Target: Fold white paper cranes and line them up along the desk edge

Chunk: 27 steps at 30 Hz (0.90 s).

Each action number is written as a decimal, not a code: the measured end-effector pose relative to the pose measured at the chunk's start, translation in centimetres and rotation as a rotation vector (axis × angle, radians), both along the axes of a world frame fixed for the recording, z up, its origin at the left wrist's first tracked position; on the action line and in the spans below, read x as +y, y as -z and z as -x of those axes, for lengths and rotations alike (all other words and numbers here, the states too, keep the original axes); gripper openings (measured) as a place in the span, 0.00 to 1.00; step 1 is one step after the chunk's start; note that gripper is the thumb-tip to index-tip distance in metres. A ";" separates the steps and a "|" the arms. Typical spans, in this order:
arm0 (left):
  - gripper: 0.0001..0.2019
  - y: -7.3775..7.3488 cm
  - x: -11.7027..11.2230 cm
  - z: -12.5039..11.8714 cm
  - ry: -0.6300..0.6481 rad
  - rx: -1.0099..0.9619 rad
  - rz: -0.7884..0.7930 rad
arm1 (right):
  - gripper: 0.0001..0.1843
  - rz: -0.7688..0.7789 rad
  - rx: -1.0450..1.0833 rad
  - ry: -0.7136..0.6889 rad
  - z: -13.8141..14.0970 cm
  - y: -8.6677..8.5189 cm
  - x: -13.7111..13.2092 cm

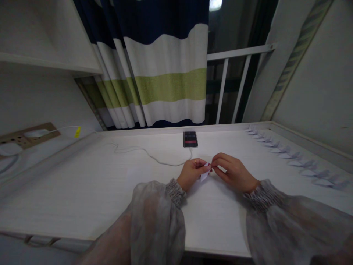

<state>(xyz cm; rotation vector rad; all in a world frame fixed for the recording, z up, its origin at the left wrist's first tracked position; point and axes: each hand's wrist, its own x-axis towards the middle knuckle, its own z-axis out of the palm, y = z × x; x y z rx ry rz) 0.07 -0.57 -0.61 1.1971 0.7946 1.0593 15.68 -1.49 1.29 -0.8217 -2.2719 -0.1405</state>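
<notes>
Paper slip (205, 174): thin, matt white. Desk (82, 184): matt pale wood-grain laminate. Sleeves (157, 217): sheer grey cloth. Curtain (165, 73): striped cloth, matt.

A white desk (82, 191) with a raised rim carried a thin white cable (154, 158) that snaked across to a small dark box (190, 139) near the back edge. A row of folded paper shapes (292, 156) lay along its right side.

place: home room | evidence: striped curtain (165, 73), white desk (82, 191) (wall socket (24, 137) beside)
</notes>
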 end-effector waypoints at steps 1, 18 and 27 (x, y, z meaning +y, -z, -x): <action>0.14 0.0 0.0 0.0 -0.015 0.009 -0.011 | 0.06 -0.010 -0.007 0.020 0.1 0.0 0.0; 0.13 1.1 0.5 0.0 -0.110 0.217 -0.183 | 0.10 -0.344 -0.222 0.135 0.4 -0.4 -0.2; 0.11 0.5 0.1 -0.3 -0.057 -0.006 -0.125 | 0.08 -0.366 -0.082 0.130 0.5 0.1 -0.2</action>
